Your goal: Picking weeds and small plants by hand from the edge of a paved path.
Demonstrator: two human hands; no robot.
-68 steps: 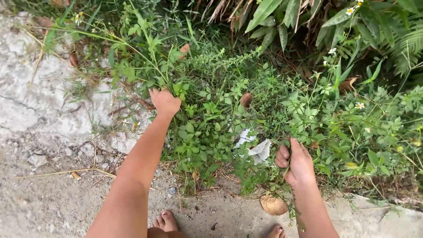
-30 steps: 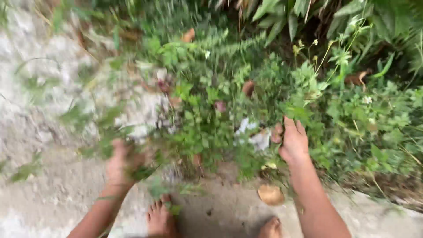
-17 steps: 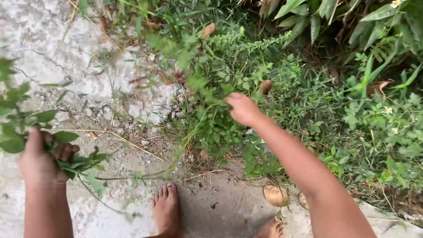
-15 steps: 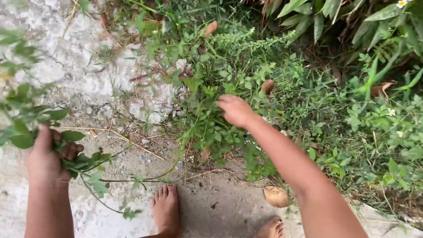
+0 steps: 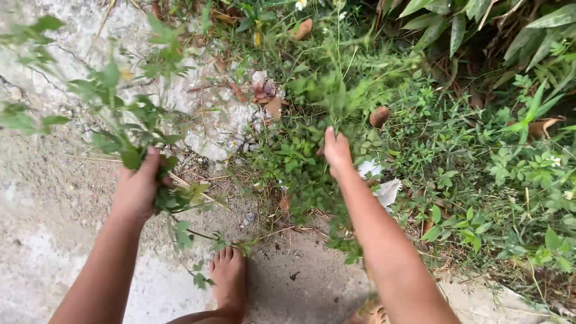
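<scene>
The right hand [image 5: 337, 151] has slid up from the low leaves and now has its fingers pinched around a tall weed stem [image 5: 336, 99] rising just above them. The left hand [image 5: 139, 187] has swung inward, fingers wrapped around the pulled weeds [image 5: 129, 129], so another stalk looks ready to join that bunch.

pulled weeds [image 5: 114, 114] left, on concrete [image 5: 42, 198] | weed patch [image 5: 432, 150] right | bare foot [image 5: 228, 279] below

Bare concrete [image 5: 54, 198] on the left is wide open. Dense weeds [image 5: 456, 156] and white litter [image 5: 384, 189] crowd the right.
</scene>
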